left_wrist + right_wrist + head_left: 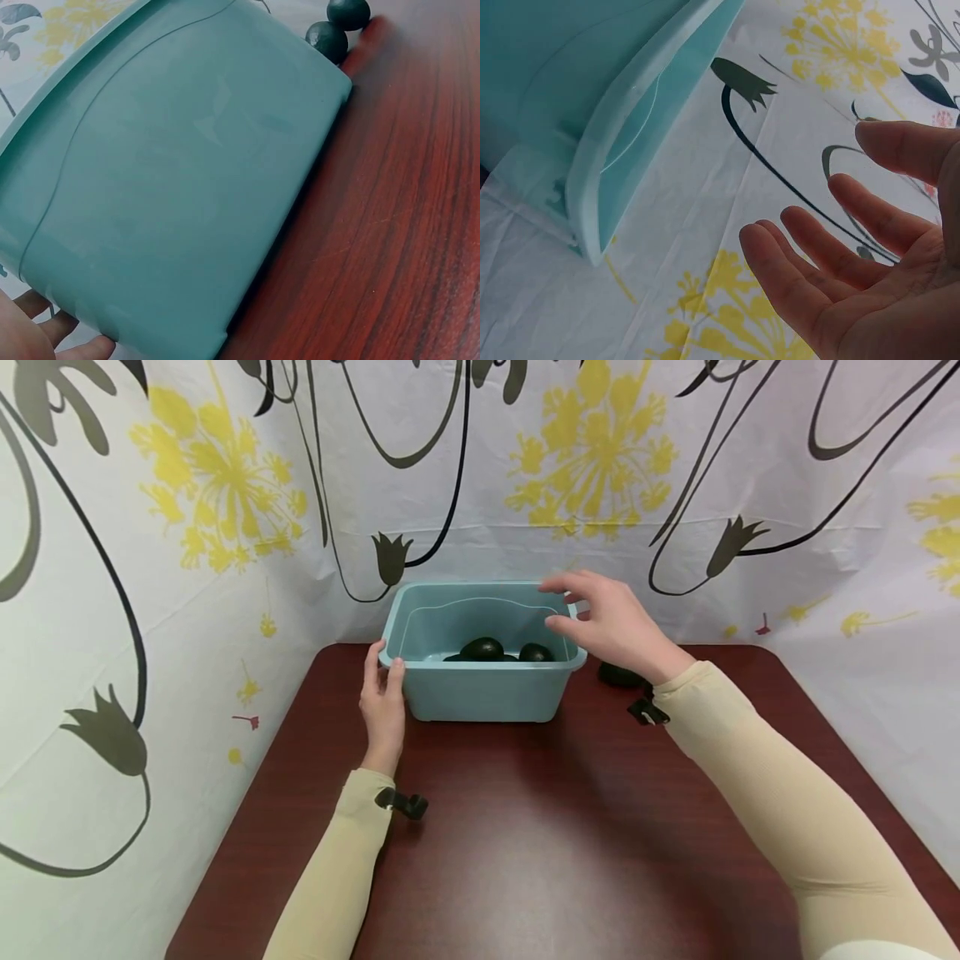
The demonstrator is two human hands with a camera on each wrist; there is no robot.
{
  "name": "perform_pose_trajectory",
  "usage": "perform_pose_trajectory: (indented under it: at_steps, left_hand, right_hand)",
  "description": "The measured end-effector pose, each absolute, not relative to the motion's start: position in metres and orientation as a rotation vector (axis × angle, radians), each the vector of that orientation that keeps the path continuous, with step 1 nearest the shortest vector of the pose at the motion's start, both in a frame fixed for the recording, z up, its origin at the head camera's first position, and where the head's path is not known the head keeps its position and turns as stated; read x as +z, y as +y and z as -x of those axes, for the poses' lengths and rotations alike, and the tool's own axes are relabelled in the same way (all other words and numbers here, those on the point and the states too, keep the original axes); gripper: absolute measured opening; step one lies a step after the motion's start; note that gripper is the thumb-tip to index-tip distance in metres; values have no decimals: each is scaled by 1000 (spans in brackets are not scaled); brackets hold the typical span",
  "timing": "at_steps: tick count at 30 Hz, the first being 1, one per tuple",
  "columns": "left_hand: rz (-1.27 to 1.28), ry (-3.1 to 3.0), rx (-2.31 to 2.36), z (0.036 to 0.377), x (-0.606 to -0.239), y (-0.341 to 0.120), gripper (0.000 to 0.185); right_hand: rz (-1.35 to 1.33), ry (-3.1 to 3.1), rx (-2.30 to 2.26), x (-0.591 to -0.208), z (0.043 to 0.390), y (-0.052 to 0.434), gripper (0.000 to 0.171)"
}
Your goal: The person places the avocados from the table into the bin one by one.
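Note:
A light blue plastic bin (487, 693) stands at the far end of the table. Dark green avocados (482, 649) lie inside it, partly hidden by the front wall. My left hand (383, 710) holds the bin's front left corner; in the left wrist view its fingers (97, 349) touch the end wall. Over the bin's right end, my right hand (611, 618) hovers with fingers spread and nothing between them. The right wrist view shows that hand (870, 262) empty, apart from the bin's rim (592, 187).
To the right of the bin, under my right wrist, lie more avocados (618, 675); the left wrist view shows two dark green ones (328, 41) past the bin's far corner. A flower-patterned cloth (480, 543) hangs behind the dark red wooden table (487, 827).

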State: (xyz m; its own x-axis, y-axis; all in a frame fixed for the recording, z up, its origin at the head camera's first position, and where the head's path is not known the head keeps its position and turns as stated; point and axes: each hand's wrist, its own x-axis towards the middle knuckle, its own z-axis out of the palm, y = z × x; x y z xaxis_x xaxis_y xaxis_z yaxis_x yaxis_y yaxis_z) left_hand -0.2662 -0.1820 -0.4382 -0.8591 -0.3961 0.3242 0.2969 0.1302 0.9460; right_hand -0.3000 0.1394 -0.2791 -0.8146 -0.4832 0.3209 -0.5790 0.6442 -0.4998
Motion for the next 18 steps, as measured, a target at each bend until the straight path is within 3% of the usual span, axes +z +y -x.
perform_pose_trajectory:
  at_steps: [18]
  left_hand:
    - [-113, -1899, -1776, 264, -438, -181, 49]
  right_hand:
    - [-740, -2712, 867, -291, 289, 179, 46]
